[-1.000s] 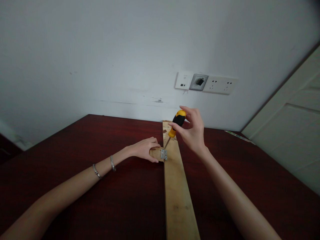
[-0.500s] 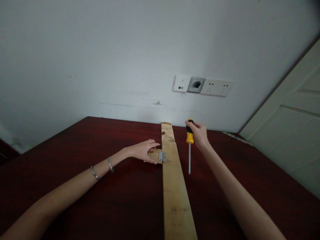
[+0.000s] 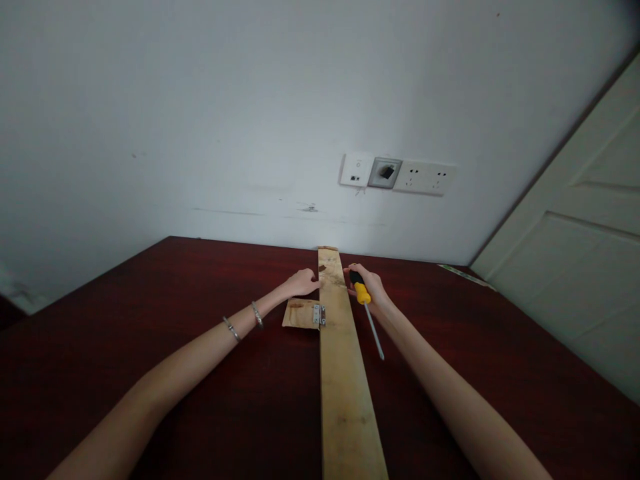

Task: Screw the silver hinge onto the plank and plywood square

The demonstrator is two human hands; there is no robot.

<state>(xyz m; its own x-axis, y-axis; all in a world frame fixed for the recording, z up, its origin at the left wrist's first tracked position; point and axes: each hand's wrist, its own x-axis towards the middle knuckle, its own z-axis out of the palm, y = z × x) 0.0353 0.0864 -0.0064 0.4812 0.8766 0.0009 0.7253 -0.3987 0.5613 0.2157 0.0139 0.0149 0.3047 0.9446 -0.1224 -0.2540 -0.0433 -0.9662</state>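
A long wooden plank [image 3: 345,373] lies lengthwise on a dark red tabletop [image 3: 240,400]. A small metal hinge [image 3: 319,315] joins its left edge to a short wooden piece [image 3: 300,313]. Just beyond that piece, my left hand [image 3: 302,283] grips the plank's left edge with curled fingers; their tips are partly hidden. My right hand [image 3: 373,283] is closed round a yellow and black screwdriver [image 3: 363,293], its shaft slanting down towards me above the table. Some fingers of that hand reach to the plank's right edge.
A white wall [image 3: 240,120] rises behind the table, carrying a row of sockets [image 3: 423,179]. One socket holds a black plug [image 3: 387,173]. A white panelled door [image 3: 580,267] stands at the right. Near the far right table edge lies a thin flat strip [image 3: 467,276].
My left hand has left the short wooden piece and moved up to the plank's edge. My right hand has brought the screwdriver left, against the plank's other side.
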